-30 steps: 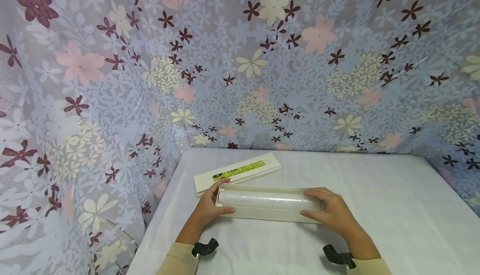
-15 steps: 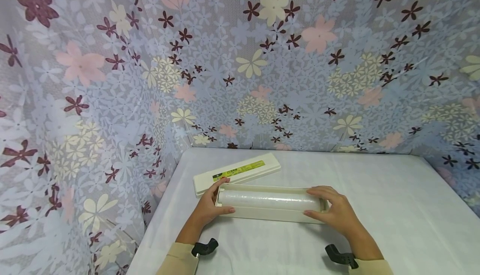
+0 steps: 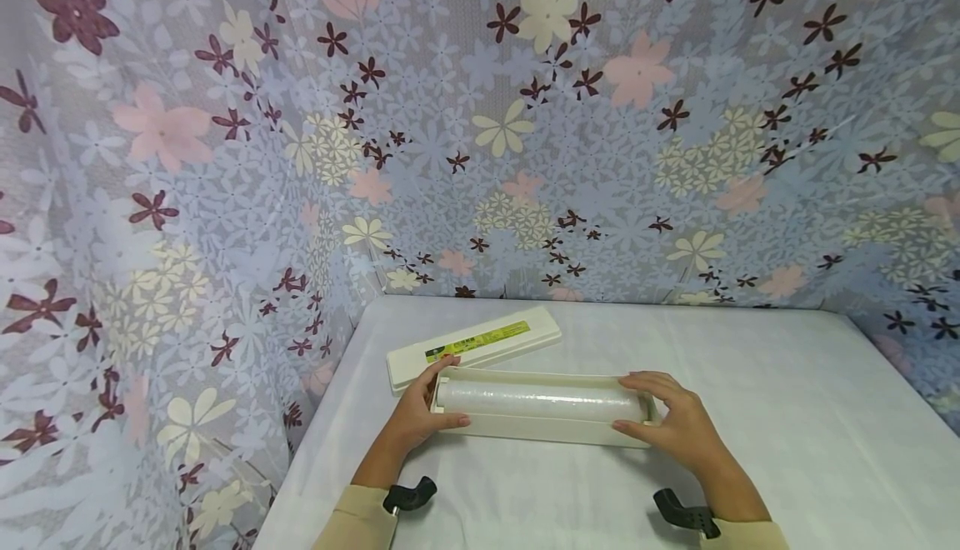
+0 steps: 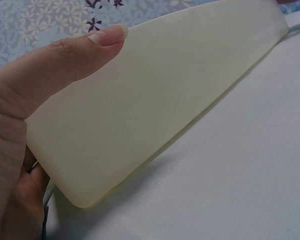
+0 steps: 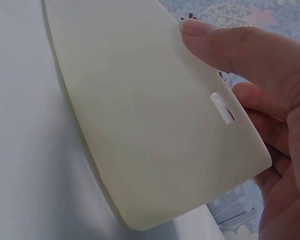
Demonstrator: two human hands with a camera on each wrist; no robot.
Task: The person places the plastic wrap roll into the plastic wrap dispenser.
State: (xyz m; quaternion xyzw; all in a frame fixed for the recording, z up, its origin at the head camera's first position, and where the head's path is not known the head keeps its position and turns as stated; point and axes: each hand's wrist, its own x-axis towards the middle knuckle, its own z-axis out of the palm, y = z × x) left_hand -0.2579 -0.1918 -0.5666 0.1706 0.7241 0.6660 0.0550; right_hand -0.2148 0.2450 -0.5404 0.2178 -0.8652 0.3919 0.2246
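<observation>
A long cream plastic box (image 3: 536, 427) lies lidless across the table in the head view, and a roll of clear cling film (image 3: 540, 400) fills it lengthwise. My left hand (image 3: 416, 415) grips the box's left end, thumb on the near wall and fingers round the end and far side. At the other end my right hand (image 3: 675, 418) holds it the same way, with its thumb low on the near wall. In the right wrist view a small slot shows in the box wall (image 5: 155, 115) near the right thumb. The left wrist view shows the plain near wall (image 4: 155, 95).
Behind the box's left part lies its cream lid (image 3: 480, 344), set at a slant, with a yellow-green label on top. A white cloth covers the table (image 3: 787, 417). Floral curtains (image 3: 525, 158) hang along the back and left sides.
My right hand has slid slightly to the right along the box's end. The left hand, the box and the lid stay where they were.
</observation>
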